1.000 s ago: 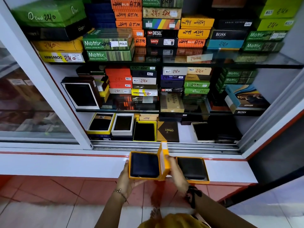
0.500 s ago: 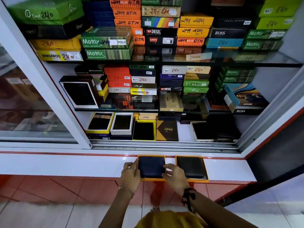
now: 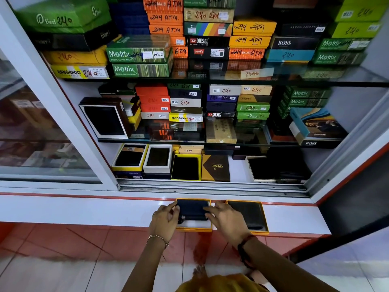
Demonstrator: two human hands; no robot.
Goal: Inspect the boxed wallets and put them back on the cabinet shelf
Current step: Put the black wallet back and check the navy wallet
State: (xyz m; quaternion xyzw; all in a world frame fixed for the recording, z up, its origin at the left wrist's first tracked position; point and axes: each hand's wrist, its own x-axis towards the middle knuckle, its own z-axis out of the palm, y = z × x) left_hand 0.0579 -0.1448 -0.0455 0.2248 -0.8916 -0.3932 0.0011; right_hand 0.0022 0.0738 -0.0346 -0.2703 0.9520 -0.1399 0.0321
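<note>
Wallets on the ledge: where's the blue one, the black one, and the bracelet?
blue wallet (image 3: 192, 208): head view, middle of its top face.
black wallet (image 3: 248, 214): head view, bare leather right of the hand.
bracelet (image 3: 158, 238): head view, chain across left wrist.

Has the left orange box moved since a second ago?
Yes. The left orange box, then held tilted above the ledge, now lies flat on it beside the right orange box, between both hands.

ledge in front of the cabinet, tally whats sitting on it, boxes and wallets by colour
orange boxes: 2
navy wallet: 1
black wallet: 1
total: 4
</note>
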